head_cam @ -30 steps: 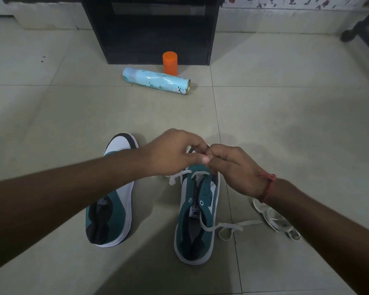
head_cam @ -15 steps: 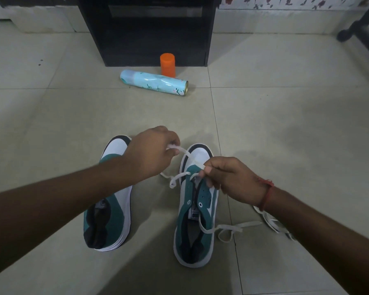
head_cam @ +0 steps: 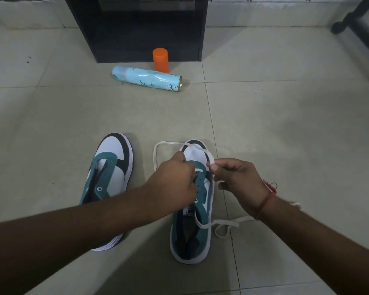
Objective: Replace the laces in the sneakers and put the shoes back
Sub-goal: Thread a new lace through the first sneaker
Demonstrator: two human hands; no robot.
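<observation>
Here both hands' fingers (head_cam: 216, 167) pinching lace (head_cam: 158, 149).

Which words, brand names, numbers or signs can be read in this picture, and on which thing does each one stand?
No text can be read for certain.
Spray can: dark green script on its side, too blurred and partly turned away to read.
Tongue label of the right sneaker: a dark patch, too small to read.
Orange cap: no print visible.
Left sneaker: no lettering visible.
</observation>
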